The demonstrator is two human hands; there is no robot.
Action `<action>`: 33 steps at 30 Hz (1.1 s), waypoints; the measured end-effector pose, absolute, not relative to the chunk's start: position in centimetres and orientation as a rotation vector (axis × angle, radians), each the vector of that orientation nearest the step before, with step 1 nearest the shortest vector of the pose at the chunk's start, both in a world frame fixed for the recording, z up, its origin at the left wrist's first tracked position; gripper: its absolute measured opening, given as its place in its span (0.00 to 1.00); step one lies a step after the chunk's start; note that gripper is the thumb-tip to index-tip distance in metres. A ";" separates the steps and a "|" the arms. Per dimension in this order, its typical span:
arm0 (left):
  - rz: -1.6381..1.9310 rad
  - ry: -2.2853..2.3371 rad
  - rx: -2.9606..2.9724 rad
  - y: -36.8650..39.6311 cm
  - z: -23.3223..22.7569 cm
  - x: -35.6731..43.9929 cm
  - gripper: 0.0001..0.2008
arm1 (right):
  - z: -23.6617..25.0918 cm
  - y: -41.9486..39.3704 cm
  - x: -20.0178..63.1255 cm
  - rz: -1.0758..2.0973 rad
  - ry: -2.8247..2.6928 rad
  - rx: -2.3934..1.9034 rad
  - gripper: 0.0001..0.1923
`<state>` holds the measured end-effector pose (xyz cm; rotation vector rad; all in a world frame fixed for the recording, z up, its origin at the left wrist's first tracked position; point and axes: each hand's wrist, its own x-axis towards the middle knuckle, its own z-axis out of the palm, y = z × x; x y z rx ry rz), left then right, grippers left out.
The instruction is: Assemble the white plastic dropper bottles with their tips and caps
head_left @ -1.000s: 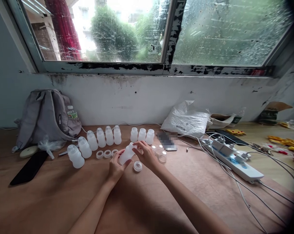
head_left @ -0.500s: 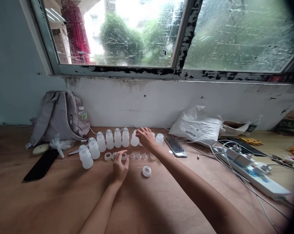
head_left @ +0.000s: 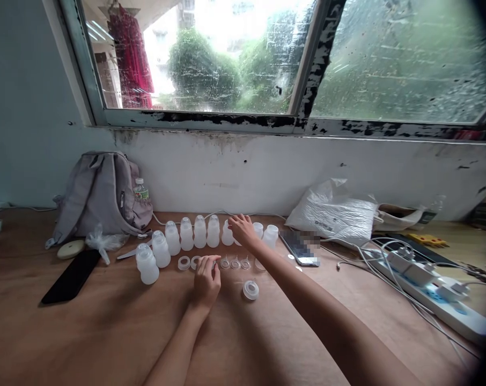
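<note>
Our R hand (head_left: 243, 229) rests over the bottle row (head_left: 199, 232), fingers loosely curled on a bottle (head_left: 227, 234); whether it grips we can't tell. Bottle stands upright, long axis vertical, at 1 o'clock from our L hand (head_left: 207, 279). L hand lies half-curled on the table (head_left: 106, 332), fingertips at the rings (head_left: 184, 262), holding nothing. R hand is nearer the bottle.

Soft daylight enters through the wide, dirt-streaked glass window (head_left: 267, 59), blown out at its centre; below it the scene dims, corners darkened, edges bowed.
</note>
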<state>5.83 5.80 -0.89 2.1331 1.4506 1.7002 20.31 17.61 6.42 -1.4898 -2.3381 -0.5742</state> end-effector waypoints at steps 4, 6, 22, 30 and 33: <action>1.671 1.436 2.150 5.8 -0.9 5.8 0.13 | 6.8 17.3 20.1 -0.547 -2.308 -1.499 0.06; 1.653 1.435 2.158 5.8 -0.9 5.8 0.13 | 7.2 16.4 20.2 -0.540 -2.281 -1.504 0.07; 1.404 1.327 2.334 5.4 -1.3 6.2 0.11 | 1.7 3.1 23.4 0.254 -2.268 -1.883 0.09; 1.098 1.151 2.362 3.9 0.1 5.9 0.15 | 0.2 4.0 22.2 0.372 -2.023 -1.374 0.03; 1.044 1.122 2.427 3.8 0.1 6.1 0.17 | -0.5 3.9 22.3 0.427 -2.016 -1.271 0.04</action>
